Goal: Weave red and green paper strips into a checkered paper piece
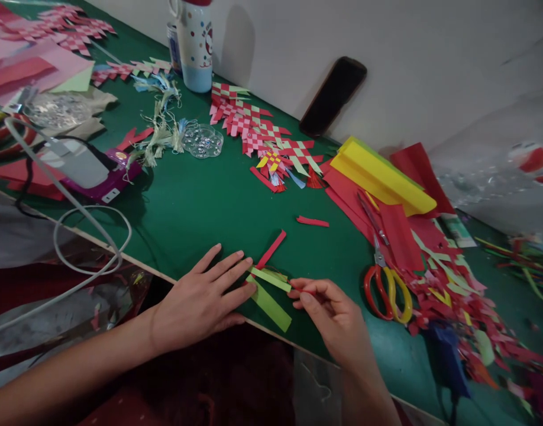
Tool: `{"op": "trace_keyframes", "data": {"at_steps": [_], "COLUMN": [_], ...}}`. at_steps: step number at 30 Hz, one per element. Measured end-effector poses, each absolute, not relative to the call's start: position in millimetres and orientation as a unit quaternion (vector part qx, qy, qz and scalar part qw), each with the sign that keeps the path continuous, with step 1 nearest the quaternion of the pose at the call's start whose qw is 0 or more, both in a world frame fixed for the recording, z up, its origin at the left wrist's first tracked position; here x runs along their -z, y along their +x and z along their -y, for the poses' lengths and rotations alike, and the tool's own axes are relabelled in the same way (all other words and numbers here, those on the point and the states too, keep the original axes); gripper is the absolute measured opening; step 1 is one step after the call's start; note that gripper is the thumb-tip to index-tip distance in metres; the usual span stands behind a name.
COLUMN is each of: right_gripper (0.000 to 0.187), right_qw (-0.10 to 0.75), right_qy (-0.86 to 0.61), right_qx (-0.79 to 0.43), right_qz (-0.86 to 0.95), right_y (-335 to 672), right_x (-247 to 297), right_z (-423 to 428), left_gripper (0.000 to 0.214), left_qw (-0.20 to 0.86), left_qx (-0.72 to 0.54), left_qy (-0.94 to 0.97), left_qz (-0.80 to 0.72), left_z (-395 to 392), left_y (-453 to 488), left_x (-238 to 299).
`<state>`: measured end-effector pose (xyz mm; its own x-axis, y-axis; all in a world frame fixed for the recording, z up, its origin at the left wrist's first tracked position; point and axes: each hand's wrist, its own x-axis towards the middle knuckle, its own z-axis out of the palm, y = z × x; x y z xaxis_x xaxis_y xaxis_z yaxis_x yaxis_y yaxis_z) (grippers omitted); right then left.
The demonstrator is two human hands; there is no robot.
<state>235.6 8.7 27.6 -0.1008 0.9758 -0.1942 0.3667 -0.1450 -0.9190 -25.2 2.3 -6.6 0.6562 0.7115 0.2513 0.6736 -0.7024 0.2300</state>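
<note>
My left hand (213, 290) lies flat with fingers stretched out, its fingertips touching the crossed paper strips near the table's front edge. My right hand (329, 307) is closed in a pinch at the right end of the strips, where a bit of red paper shows at the fingertips. A light green paper strip (271, 278) runs between the two hands. Below it, a wider green paper strip (272, 305) slants toward the table edge. A red paper strip (271, 248) points up and away from the crossing, which my left fingers partly cover.
Red-and-yellow-handled scissors (387, 290) lie to the right, beside paper scraps (458, 302) and a folded yellow paper (382, 174). Woven paper pieces (258, 124), a bead box (203, 141) and a bottle (197, 50) stand farther back. A phone (333, 94) leans on the wall. A white cable (89, 219) loops at left.
</note>
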Motion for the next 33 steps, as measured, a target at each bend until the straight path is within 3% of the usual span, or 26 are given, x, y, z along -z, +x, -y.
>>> {"op": "trace_keyframes", "data": {"at_steps": [7, 15, 21, 27, 33], "right_gripper": [0.01, 0.028, 0.03, 0.011, 0.01], "right_qw": [0.261, 0.311, 0.259, 0.175, 0.161], "right_qy": [-0.531, -0.615, -0.638, -0.532, -0.417], "right_qx": [-0.465, -0.483, -0.429, -0.308, -0.255], "right_qz": [0.659, 0.54, 0.585, 0.769, 0.857], "right_y": [250.4, 239.1, 247.3, 249.8, 240.1], "right_x": [-21.3, -27.8, -32.4, -38.5, -48.0], "right_z": [12.1, -2.9, -2.8, 9.6, 12.4], "left_gripper": [0.046, 0.048, 0.05, 0.052, 0.051], "left_qw": [0.043, 0.037, 0.031, 0.033, 0.041], "left_qx": [-0.15, -0.146, -0.146, -0.143, -0.142], "left_qy": [0.908, 0.908, 0.908, 0.908, 0.909], "left_qz": [-0.388, -0.392, -0.392, -0.391, -0.391], "left_z": [-1.0, 0.4, 0.3, 0.2, -0.2], "left_y": [-22.6, -22.3, -21.7, -22.2, -22.3], "left_x": [4.4, 5.9, 6.3, 6.3, 3.5]}}
